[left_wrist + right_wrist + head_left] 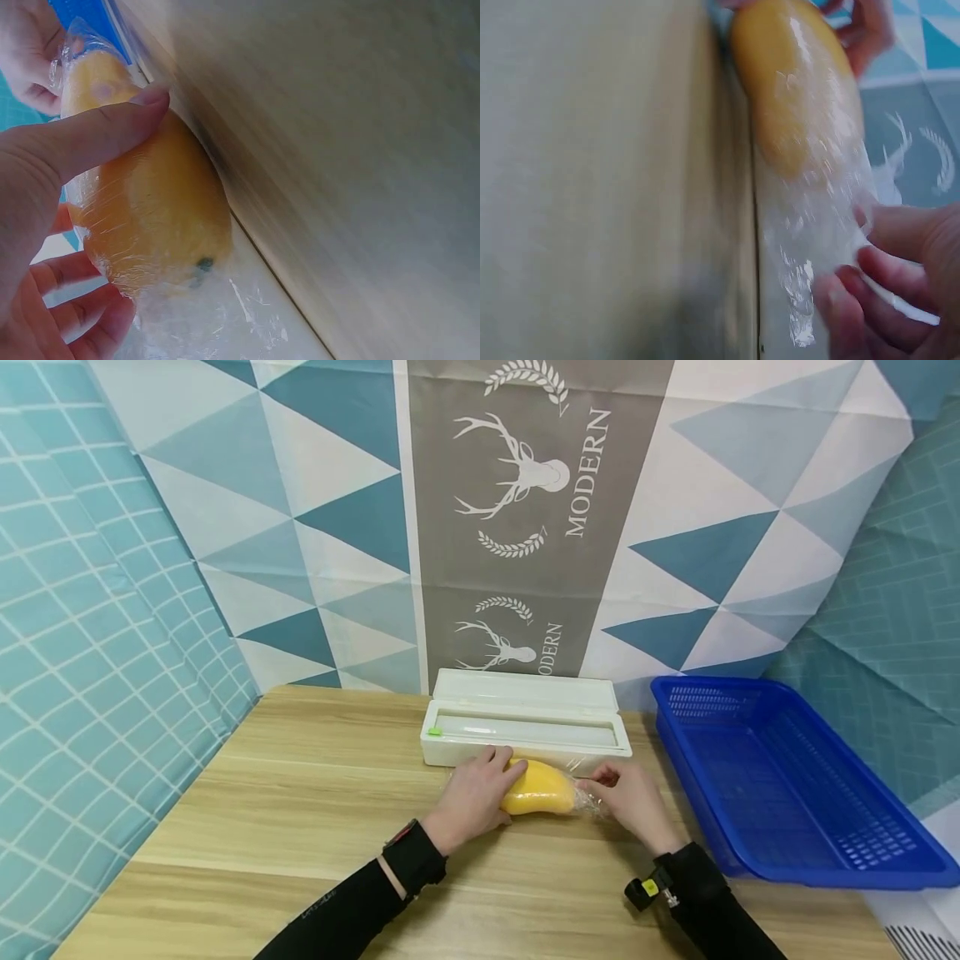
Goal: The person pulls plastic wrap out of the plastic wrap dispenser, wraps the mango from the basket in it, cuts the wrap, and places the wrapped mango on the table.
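A yellow mango (540,789) wrapped in clear cling film (799,232) is held in front of the white cling film dispenser (457,750). My left hand (472,797) grips the wrapped mango, thumb across the near side and fingers behind it in the left wrist view. A small dark spot marks one end of the fruit. On the other side, my right hand (633,802) pinches the loose film that trails off the mango's right end. Crinkled film also spreads past the spotted end in the left wrist view.
The dispenser's lid (525,689) stands open behind its tray, with a green slider (435,732) at the left. To the right, a blue plastic basket (693,802) sits on the wooden table (300,810). Patterned cloth (345,527) hangs behind.
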### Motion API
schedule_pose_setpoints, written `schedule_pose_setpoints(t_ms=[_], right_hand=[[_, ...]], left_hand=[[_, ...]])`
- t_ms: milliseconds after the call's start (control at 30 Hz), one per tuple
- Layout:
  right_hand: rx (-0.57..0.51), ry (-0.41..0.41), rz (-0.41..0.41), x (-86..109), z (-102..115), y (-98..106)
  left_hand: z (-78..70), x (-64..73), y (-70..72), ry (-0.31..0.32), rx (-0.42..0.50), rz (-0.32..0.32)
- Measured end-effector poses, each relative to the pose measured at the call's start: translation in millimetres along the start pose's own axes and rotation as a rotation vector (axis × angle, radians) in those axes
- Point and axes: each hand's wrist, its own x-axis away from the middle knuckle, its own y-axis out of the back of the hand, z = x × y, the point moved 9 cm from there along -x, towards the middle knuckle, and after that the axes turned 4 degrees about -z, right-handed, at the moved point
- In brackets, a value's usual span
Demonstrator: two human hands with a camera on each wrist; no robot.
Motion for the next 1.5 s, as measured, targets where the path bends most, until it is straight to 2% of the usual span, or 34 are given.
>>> schedule_pose_setpoints(t_ms=[133, 233, 300, 400, 500, 833, 1067, 1200, 1300, 1500], right_hand=[[0.05, 0.286, -0.107, 11.2, 39, 2], [0.126, 0.461, -0.094, 20.5, 66, -7], [0.202, 0.542, -0.057, 24.5, 78, -16], [0.303, 0.599, -0.015, 26.4, 84, -27], [0.351, 0.61, -0.009, 25.4, 84, -31], [0.326, 0.57, -0.029, 20.1, 80, -25], [0.215, 0.544, -0.023, 13.4, 84, -15], [0.159, 0.506, -0.011, 10.3, 83, -14], [0.123, 0.458, 0.019, 5.6, 79, -16], [0.108, 0.42, 0.063, -2.4, 73, -19]], left_hand=[[-0.6, 1.3, 0.1, -0.01, 0.01, -0.001], [-1.5, 1.9, 0.4, -0.009, 0.013, -0.004], [-2.0, 2.4, 1.3, -0.005, 0.015, -0.011], [-2.5, 3.8, 3.1, 0.005, 0.023, -0.027], [-2.2, 5.7, 5.6, 0.018, 0.038, -0.039], [2.5, 7.8, 10.8, 0.038, 0.077, -0.073], [19.5, 5.4, 16.4, 0.089, 0.221, -0.132], [26.4, 6.5, 15.5, 0.094, 0.283, -0.138], [27.7, 6.2, 17.3, 0.082, 0.273, -0.149], [27.7, 4.3, 22.2, 0.053, 0.161, -0.189]])
